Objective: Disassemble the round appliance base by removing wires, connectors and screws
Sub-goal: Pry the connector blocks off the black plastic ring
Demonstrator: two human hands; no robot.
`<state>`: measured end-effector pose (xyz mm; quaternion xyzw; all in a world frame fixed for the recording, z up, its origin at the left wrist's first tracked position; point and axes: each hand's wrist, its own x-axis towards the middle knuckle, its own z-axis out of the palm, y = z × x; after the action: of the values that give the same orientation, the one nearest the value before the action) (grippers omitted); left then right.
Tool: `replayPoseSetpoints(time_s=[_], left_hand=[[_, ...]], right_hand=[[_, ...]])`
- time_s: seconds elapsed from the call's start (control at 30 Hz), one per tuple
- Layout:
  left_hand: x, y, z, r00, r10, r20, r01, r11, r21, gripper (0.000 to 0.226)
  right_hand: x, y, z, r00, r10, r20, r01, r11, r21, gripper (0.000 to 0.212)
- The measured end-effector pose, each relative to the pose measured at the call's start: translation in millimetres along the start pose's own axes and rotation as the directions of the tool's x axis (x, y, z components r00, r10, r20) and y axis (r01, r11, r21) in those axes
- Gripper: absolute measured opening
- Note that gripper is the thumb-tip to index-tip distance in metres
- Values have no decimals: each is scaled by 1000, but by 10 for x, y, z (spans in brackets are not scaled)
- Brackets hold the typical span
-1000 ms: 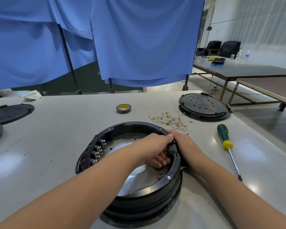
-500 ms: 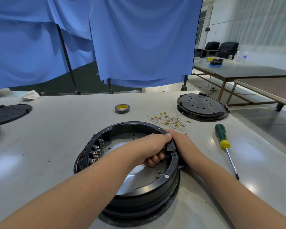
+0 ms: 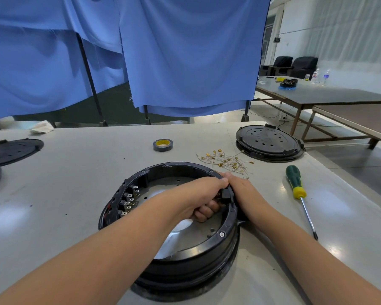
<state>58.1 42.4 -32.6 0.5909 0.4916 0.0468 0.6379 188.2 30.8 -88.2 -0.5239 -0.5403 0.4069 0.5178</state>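
From the head view, our left hand (image 3: 198, 199) had curled its fingers tighter around the black connector (image 3: 226, 194) at the appliance base (image 3: 185, 256) rim on the worktop (image 3: 64, 183); our right hand (image 3: 243, 192) stayed pressed outside, its grip hidden.

Left hand (image 3: 201, 195) fingers curled tighter since earlier.

Grey tabletop (image 3: 59, 186) bearing a roll of tape with yellow core (image 3: 162, 144), a black perforated round cover (image 3: 269, 142) at far right, and two dark covers (image 3: 13, 150) at far left. Blue curtain (image 3: 185, 53) behind; black armchairs (image 3: 295, 66) and water bottles (image 3: 321, 75) in background.
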Motion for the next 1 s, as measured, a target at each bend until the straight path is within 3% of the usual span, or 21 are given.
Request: replayPoseSetpoints(time_s=[0.13,0.3,0.43,0.5,0.6,0.7,0.73,0.83,1.0], left_hand=[[-13,28,-9,1000,0,30,3,995,-101,53],[-44,46,-10,999,-10,30,13,994,-105,54],[-96,73,-26,999,-30,-33,31,999,13,56],[-118,55,-52,976,73,-206,-33,981,192,61],[-186,42,-107,853,393,-345,-235,877,418,51],[-317,63,-121,784,578,-226,-465,789,401,17],[-343,65,-118,775,608,-171,-498,755,427,16],[-346,38,-105,730,678,-87,-510,625,591,28],[-315,23,-126,698,701,-146,-486,613,624,22]], right_hand=[[50,59,4,997,44,-61,-47,998,-44,52],[9,93,-24,995,3,-99,-7,999,-42,54],[-7,-4,-15,998,-21,-67,12,991,-133,51],[-47,-27,-25,1000,-23,0,23,997,-80,51],[-72,-60,4,1000,2,13,-2,1000,-10,48],[-77,-74,19,1000,12,0,-12,1000,7,39],[-76,-76,17,1000,21,3,-21,1000,18,39],[-76,-95,8,1000,15,-25,-16,1000,-21,56],[-62,-98,12,999,37,-14,-37,999,-13,52]])
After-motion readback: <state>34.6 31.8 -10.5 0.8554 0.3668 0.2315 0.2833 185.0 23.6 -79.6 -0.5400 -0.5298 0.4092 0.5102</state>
